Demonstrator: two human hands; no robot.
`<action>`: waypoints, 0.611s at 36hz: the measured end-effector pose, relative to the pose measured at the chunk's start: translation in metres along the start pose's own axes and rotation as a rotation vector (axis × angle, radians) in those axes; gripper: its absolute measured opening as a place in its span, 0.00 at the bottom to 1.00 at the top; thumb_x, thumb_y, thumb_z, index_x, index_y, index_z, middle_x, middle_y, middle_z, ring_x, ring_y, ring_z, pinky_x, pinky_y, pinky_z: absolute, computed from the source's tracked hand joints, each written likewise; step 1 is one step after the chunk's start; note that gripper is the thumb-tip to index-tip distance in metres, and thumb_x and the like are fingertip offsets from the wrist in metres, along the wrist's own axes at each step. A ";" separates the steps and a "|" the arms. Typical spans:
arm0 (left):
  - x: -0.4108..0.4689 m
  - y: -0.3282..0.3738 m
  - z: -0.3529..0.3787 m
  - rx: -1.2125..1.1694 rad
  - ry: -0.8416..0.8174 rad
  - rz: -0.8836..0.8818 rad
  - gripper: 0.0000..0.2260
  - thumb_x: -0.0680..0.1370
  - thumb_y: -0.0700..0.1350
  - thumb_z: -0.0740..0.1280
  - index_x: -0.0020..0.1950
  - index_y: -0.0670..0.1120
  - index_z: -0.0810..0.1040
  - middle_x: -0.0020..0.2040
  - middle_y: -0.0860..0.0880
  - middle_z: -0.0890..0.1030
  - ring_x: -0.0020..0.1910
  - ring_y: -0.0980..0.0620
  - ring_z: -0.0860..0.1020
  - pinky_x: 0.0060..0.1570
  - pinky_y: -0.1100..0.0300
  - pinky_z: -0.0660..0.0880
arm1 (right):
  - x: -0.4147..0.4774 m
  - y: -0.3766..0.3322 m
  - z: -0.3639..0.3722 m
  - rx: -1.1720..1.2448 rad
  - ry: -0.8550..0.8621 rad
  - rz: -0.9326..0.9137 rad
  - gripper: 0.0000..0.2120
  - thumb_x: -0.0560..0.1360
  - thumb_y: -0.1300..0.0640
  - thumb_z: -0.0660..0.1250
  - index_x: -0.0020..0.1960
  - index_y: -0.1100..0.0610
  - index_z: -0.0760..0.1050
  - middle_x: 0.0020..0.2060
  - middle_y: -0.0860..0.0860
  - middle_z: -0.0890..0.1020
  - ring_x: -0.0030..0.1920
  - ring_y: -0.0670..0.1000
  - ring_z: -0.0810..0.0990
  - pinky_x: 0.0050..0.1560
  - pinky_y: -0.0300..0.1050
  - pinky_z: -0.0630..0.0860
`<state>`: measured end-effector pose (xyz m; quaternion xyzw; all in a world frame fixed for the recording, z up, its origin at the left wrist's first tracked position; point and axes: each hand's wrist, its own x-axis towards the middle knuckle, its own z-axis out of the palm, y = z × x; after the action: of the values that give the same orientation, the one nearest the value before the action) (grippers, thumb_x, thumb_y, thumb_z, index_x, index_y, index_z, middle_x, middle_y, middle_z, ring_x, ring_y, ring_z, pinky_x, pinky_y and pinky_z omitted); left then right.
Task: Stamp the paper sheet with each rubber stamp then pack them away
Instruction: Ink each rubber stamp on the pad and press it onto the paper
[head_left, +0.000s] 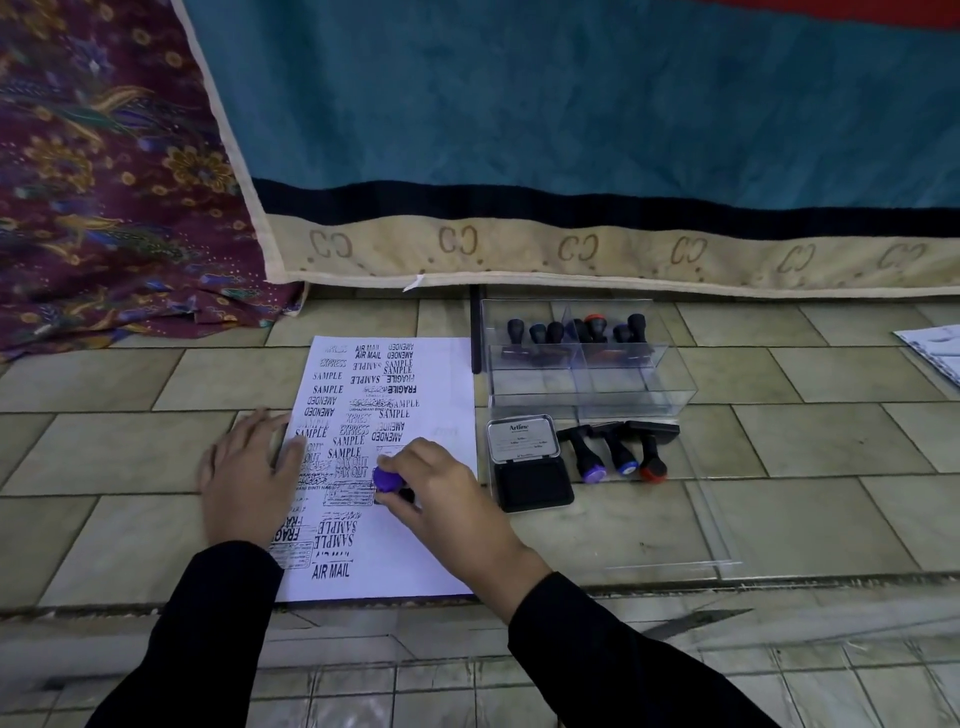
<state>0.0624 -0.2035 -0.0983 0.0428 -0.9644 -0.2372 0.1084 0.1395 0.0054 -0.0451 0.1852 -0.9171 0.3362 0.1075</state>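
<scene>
In the clear box (592, 387) stand stamps (555, 332); right grip (449, 496) holds a purple-capped stamp (387, 479), left grip (249, 478) flat on paper (441, 379).

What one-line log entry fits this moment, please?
right hand grips purple-capped stamp on paper sheet; left hand flat on sheet edge

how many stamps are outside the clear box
4: a purple-capped stamp, a blue-capped stamp and a red-capped stamp lie by the ink pad; the right hand grips a fourth stamp on the paper.
</scene>
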 end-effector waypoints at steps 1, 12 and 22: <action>0.000 -0.001 0.000 0.000 -0.002 0.002 0.15 0.79 0.48 0.66 0.65 0.48 0.76 0.72 0.48 0.70 0.73 0.48 0.64 0.72 0.50 0.51 | 0.000 0.000 0.000 -0.001 0.001 0.003 0.14 0.76 0.60 0.67 0.60 0.63 0.75 0.51 0.56 0.77 0.52 0.54 0.77 0.52 0.47 0.76; 0.002 -0.007 0.004 0.023 -0.008 0.039 0.15 0.79 0.51 0.64 0.65 0.49 0.76 0.72 0.48 0.70 0.72 0.46 0.65 0.72 0.49 0.52 | 0.002 0.000 -0.002 0.011 -0.016 0.021 0.15 0.76 0.61 0.67 0.62 0.63 0.75 0.53 0.57 0.77 0.55 0.56 0.76 0.55 0.49 0.75; 0.001 -0.002 0.002 0.034 -0.005 0.012 0.15 0.79 0.49 0.65 0.65 0.48 0.76 0.73 0.48 0.70 0.73 0.47 0.65 0.72 0.51 0.51 | 0.002 0.002 -0.001 0.087 0.030 0.078 0.16 0.76 0.58 0.67 0.63 0.61 0.74 0.56 0.55 0.77 0.56 0.53 0.77 0.57 0.43 0.74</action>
<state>0.0611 -0.2046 -0.1007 0.0382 -0.9688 -0.2204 0.1067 0.1371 0.0066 -0.0451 0.1485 -0.9065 0.3824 0.1000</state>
